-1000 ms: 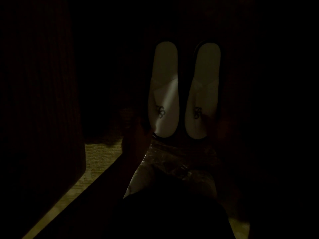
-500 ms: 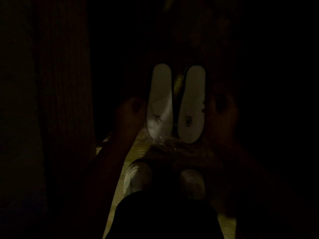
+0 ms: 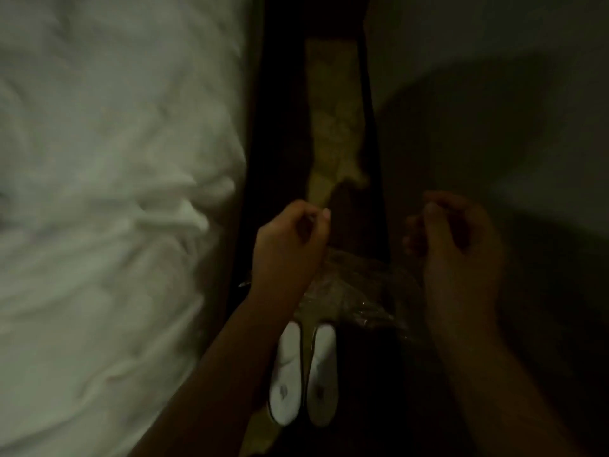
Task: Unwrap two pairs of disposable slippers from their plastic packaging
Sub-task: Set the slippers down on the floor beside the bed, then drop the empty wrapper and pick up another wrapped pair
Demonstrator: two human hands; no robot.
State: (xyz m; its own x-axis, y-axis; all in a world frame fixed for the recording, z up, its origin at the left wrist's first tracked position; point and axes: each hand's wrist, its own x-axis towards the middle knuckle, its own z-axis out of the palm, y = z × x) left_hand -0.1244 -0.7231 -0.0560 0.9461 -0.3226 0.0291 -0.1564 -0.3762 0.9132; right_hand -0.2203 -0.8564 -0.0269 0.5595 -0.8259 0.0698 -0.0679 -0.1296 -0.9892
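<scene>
Two white slippers, the left one (image 3: pixel 286 374) and the right one (image 3: pixel 324 374), lie side by side on the floor strip, toes toward me, each with a small dark logo. Crumpled clear plastic wrapping (image 3: pixel 349 291) lies just beyond them, between my forearms. My left hand (image 3: pixel 290 245) hovers above the plastic, fingers curled into a loose fist with nothing visible in it. My right hand (image 3: pixel 458 245) hovers at the same height, fingers loosely bent and apart, holding nothing. The scene is dim and blurred.
A bed with rumpled white sheets (image 3: pixel 108 209) fills the left side, edged by a dark frame (image 3: pixel 263 143). A narrow patterned carpet strip (image 3: pixel 333 110) runs away from me. A dark surface in shadow (image 3: pixel 494 127) borders the right side.
My hands have let go of the two slippers, which now lie on the floor near me. Both hands have lifted away, and the view has swung up and brightened.
</scene>
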